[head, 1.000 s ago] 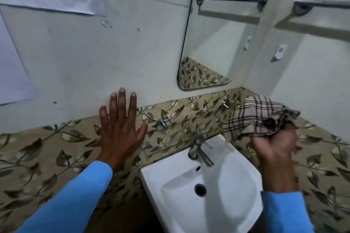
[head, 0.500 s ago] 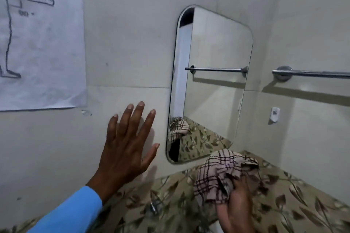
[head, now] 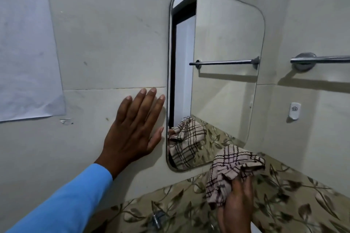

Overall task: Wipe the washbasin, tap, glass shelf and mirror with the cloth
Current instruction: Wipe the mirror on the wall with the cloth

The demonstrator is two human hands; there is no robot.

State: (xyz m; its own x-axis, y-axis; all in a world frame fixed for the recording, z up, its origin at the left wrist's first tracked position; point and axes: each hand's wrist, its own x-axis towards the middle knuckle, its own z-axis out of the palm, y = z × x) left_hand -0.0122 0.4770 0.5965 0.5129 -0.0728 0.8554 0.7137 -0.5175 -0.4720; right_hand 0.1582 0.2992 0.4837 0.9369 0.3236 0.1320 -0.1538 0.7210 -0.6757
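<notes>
Left hand lies flat, fingers straight, against the wall tile, the mirror just to its right. Right hand grips the bunched checked cloth below the mirror's lower edge.

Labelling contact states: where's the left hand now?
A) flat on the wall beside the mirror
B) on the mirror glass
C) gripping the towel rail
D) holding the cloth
A: the left hand lies flat, fingers straight, on the wall just left of the mirror; the right hand holds the cloth.
</notes>
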